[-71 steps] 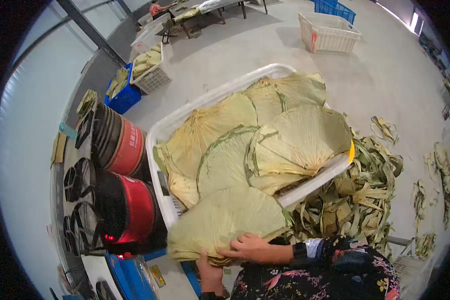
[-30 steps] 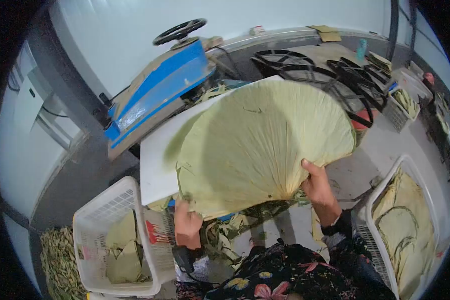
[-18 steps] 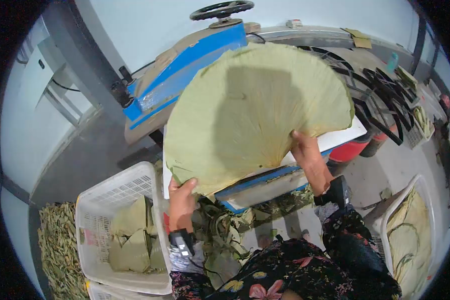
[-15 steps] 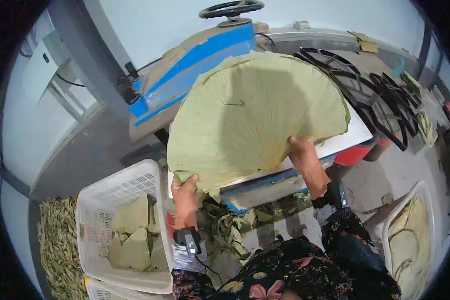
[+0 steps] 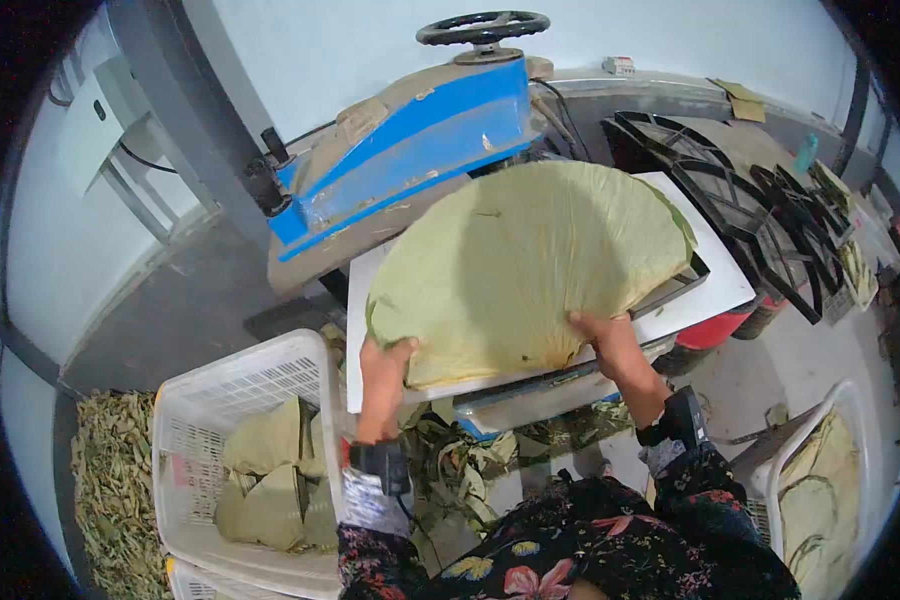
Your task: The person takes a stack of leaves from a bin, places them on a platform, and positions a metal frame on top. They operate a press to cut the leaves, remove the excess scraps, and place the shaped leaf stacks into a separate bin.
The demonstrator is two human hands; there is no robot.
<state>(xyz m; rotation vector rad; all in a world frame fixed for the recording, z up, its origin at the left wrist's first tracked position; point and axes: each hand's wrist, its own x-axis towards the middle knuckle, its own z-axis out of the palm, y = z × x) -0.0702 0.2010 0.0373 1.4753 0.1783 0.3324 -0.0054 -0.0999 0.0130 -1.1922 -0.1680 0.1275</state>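
A broad, pale green folded stack of dried leaves [image 5: 520,270], which look like lotus leaves, spreads out like a fan over a white board [image 5: 720,290]. My left hand [image 5: 382,385] grips its lower left edge, thumb on top. Near the lower right edge, my right hand [image 5: 615,352] pinches the leaves, also with the thumb above. The fingers of both hands are partly hidden beneath. Part of a dark metal frame [image 5: 688,285] shows on the board under the right side of the leaves.
Behind the board stands a blue press [image 5: 410,130] with a black handwheel [image 5: 482,28]. Black metal frames [image 5: 760,210] lie at the right. A white crate [image 5: 240,365] at lower left holds cut leaf pieces; another crate [image 5: 845,400] at lower right holds leaves. Leaf scraps [image 5: 120,490] cover the floor.
Both hands have lowered the leaves toward the white board, and the stack appears flatter. The dark frame under its right side now shows. The view has shifted slightly.
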